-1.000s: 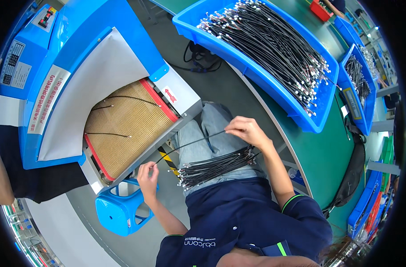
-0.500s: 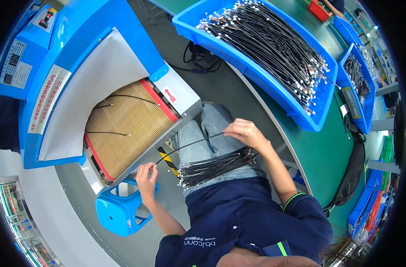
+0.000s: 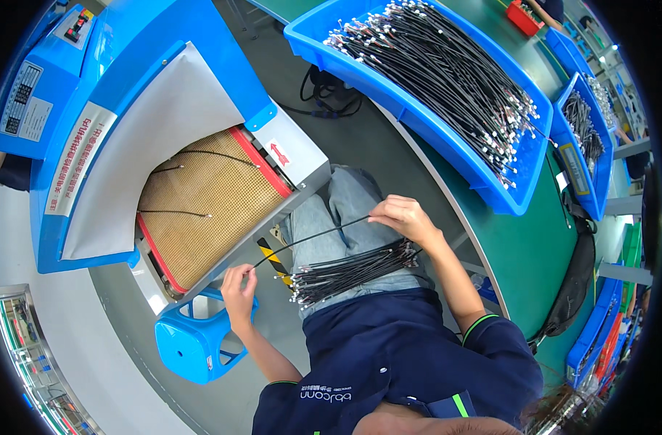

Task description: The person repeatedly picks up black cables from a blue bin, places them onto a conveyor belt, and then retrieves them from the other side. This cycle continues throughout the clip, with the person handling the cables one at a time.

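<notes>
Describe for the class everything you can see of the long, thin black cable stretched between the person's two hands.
The long, thin black cable is a single slender strand with a dark, plastic-looking covering. It slants across the view, slightly bowed, lower at the bare left hand and higher at the bare right hand. Fingertips of each hand pinch it; its end fittings cannot be made out. It runs in front of the pale blue denim trousers; whether it touches them is unclear.

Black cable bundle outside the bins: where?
Head view, just right of and below centre: the cable bundle lies across the person's trousers, between the navy shirt and the single cable held by left hand and right hand.
</notes>
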`<state>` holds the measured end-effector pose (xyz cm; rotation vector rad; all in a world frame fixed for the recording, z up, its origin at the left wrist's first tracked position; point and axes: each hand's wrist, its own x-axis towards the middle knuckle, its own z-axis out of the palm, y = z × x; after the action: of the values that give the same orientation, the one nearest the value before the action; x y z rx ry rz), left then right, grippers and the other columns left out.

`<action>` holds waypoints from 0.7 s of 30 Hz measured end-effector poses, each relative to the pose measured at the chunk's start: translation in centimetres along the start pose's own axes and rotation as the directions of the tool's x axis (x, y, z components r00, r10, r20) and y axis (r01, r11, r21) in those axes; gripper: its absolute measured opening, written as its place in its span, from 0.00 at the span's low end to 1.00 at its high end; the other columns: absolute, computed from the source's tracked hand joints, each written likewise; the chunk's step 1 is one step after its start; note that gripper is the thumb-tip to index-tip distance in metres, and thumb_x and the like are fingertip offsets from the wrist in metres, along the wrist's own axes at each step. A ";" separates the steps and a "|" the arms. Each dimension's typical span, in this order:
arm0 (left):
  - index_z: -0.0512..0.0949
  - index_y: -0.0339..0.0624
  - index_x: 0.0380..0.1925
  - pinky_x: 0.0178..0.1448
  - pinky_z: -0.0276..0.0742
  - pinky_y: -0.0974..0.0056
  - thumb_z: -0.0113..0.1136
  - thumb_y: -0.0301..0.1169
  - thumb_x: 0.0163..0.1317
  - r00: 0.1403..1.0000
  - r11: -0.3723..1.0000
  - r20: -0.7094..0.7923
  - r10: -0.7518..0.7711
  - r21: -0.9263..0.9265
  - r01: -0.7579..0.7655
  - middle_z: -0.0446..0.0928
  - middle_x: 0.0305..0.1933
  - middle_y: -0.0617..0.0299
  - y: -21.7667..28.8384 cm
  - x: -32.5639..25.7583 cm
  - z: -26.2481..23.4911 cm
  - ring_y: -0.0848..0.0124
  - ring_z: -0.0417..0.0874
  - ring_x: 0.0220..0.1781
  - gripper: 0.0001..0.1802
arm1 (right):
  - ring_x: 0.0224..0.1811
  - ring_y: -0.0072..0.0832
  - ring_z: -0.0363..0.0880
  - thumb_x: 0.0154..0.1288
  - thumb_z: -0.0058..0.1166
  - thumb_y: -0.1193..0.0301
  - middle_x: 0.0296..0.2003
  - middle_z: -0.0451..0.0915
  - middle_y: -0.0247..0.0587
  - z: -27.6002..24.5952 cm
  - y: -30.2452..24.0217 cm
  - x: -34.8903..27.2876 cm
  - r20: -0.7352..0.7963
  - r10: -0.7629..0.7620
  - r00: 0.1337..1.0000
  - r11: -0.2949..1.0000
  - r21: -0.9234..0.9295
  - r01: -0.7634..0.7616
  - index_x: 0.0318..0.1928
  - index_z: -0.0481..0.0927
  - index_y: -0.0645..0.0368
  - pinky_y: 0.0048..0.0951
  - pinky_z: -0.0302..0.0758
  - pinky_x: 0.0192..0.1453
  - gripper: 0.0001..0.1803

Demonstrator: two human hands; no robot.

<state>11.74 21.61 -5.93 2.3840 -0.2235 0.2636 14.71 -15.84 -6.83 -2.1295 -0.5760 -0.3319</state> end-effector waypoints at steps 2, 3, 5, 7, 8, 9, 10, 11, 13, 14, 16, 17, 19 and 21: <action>0.78 0.36 0.31 0.37 0.74 0.67 0.63 0.19 0.51 1.000 1.000 0.001 -0.002 -0.004 0.002 0.77 0.29 0.58 0.0 -0.1 0.0 0.68 0.77 0.30 0.06 | 0.28 0.31 0.77 0.52 0.65 0.72 0.26 0.79 0.36 0.0 0.0 0.0 0.006 -0.022 1.000 1.000 -0.001 0.022 0.31 0.81 0.60 0.30 0.74 0.33 0.08; 0.78 0.36 0.31 0.37 0.74 0.67 0.63 0.19 0.51 1.000 1.000 0.004 -0.002 -0.007 0.002 0.77 0.29 0.58 -0.1 -0.1 0.0 0.68 0.77 0.30 0.06 | 0.27 0.31 0.77 0.51 0.66 0.73 0.26 0.80 0.37 0.0 -0.1 0.0 0.015 -0.027 1.000 1.000 -0.004 0.028 0.32 0.82 0.60 0.30 0.74 0.32 0.08; 0.78 0.36 0.31 0.37 0.74 0.67 0.63 0.19 0.51 1.000 1.000 0.007 -0.005 -0.009 0.005 0.77 0.29 0.58 -0.1 -0.1 0.0 0.68 0.77 0.30 0.06 | 0.27 0.31 0.77 0.50 0.66 0.73 0.26 0.81 0.37 0.1 0.0 0.0 0.024 -0.044 0.999 0.999 0.006 0.044 0.33 0.82 0.60 0.30 0.74 0.30 0.08; 0.78 0.36 0.31 0.37 0.74 0.67 0.63 0.19 0.51 1.000 1.000 0.006 -0.012 -0.007 0.012 0.77 0.29 0.58 -0.3 -0.2 -0.1 0.68 0.77 0.30 0.06 | 0.27 0.31 0.77 0.51 0.66 0.74 0.27 0.81 0.37 0.1 0.1 0.0 0.022 -0.067 0.998 0.997 0.032 0.066 0.34 0.83 0.60 0.29 0.74 0.30 0.09; 0.78 0.36 0.31 0.37 0.74 0.67 0.63 0.19 0.51 1.000 1.000 0.006 -0.011 -0.006 0.011 0.77 0.29 0.58 -0.4 -0.2 -0.1 0.68 0.77 0.30 0.06 | 0.27 0.31 0.77 0.51 0.66 0.74 0.27 0.81 0.37 0.1 0.0 0.1 0.033 -0.053 0.998 0.998 0.036 0.051 0.34 0.83 0.60 0.30 0.74 0.30 0.08; 0.78 0.36 0.31 0.37 0.74 0.67 0.63 0.19 0.51 1.000 1.000 0.005 -0.011 -0.006 0.011 0.77 0.29 0.58 -0.4 -0.2 -0.1 0.68 0.77 0.30 0.06 | 0.26 0.31 0.77 0.51 0.66 0.74 0.27 0.81 0.37 -0.1 -0.1 0.2 0.045 -0.038 0.998 0.999 0.039 0.037 0.34 0.83 0.61 0.30 0.74 0.30 0.08; 0.78 0.36 0.31 0.37 0.74 0.67 0.63 0.19 0.51 1.000 1.000 0.005 -0.010 -0.006 0.010 0.77 0.29 0.58 -0.5 -0.2 -0.2 0.68 0.77 0.30 0.06 | 0.26 0.31 0.77 0.52 0.65 0.75 0.27 0.81 0.38 -0.2 -0.2 0.2 0.056 -0.024 0.998 0.999 0.041 0.022 0.33 0.82 0.61 0.30 0.74 0.30 0.08; 0.78 0.36 0.31 0.37 0.74 0.66 0.63 0.18 0.51 1.000 1.000 0.007 -0.009 -0.006 0.009 0.77 0.29 0.58 -0.5 -0.2 -0.2 0.67 0.78 0.30 0.07 | 0.26 0.31 0.76 0.52 0.65 0.75 0.27 0.80 0.38 -0.1 -0.1 0.1 0.054 -0.005 0.999 0.998 0.057 0.002 0.33 0.82 0.61 0.30 0.73 0.30 0.07; 0.78 0.36 0.31 0.36 0.74 0.65 0.63 0.18 0.50 1.000 1.000 0.010 -0.009 -0.003 0.009 0.78 0.30 0.57 -0.5 -0.3 -0.2 0.65 0.79 0.31 0.07 | 0.26 0.30 0.76 0.53 0.65 0.74 0.26 0.80 0.38 0.0 0.1 -0.1 0.052 0.033 0.998 0.995 0.089 -0.037 0.33 0.82 0.61 0.29 0.73 0.29 0.06; 0.78 0.36 0.31 0.36 0.74 0.65 0.63 0.18 0.50 1.000 1.000 0.008 -0.010 -0.003 0.010 0.78 0.30 0.57 -0.6 -0.3 -0.2 0.65 0.79 0.31 0.07 | 0.26 0.30 0.76 0.53 0.65 0.74 0.26 0.79 0.38 0.0 0.0 -0.1 0.064 0.067 0.996 0.992 0.106 -0.074 0.32 0.82 0.61 0.29 0.72 0.28 0.06; 0.78 0.36 0.31 0.36 0.74 0.65 0.63 0.18 0.50 1.000 1.000 0.002 -0.012 -0.002 0.012 0.78 0.30 0.57 -0.6 -0.3 -0.2 0.65 0.79 0.31 0.07 | 0.25 0.29 0.75 0.54 0.65 0.73 0.25 0.79 0.38 -0.1 -0.2 -0.1 0.090 0.135 0.987 0.980 0.138 -0.146 0.31 0.82 0.61 0.29 0.71 0.28 0.06; 0.78 0.36 0.31 0.36 0.74 0.66 0.63 0.18 0.51 1.000 1.000 -0.002 -0.014 -0.005 0.014 0.78 0.30 0.58 -0.6 -0.4 -0.3 0.66 0.78 0.31 0.07 | 0.25 0.29 0.75 0.55 0.65 0.72 0.24 0.78 0.38 -0.2 -0.2 -0.1 0.096 0.133 0.986 0.979 0.143 -0.146 0.31 0.82 0.61 0.29 0.71 0.27 0.06; 0.78 0.36 0.31 0.37 0.74 0.67 0.63 0.18 0.51 1.000 1.000 -0.010 -0.017 -0.013 0.016 0.77 0.29 0.58 -0.7 -0.5 -0.3 0.68 0.77 0.30 0.07 | 0.25 0.28 0.74 0.55 0.64 0.71 0.24 0.78 0.37 -0.2 -0.2 0.0 0.108 0.131 0.985 0.977 0.152 -0.147 0.30 0.81 0.61 0.28 0.70 0.27 0.07; 0.78 0.36 0.31 0.37 0.74 0.67 0.63 0.18 0.51 1.000 1.000 -0.007 -0.025 -0.007 0.025 0.77 0.29 0.59 -0.8 -0.6 -0.4 0.69 0.77 0.30 0.07 | 0.27 0.31 0.76 0.57 0.62 0.70 0.25 0.77 0.39 -0.2 -0.3 -0.1 0.144 0.164 0.976 0.970 0.158 -0.186 0.32 0.81 0.61 0.30 0.72 0.31 0.07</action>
<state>11.33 22.51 -6.33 2.3768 -0.1907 0.2596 14.48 -15.88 -6.52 -2.0275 -0.4680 -0.0429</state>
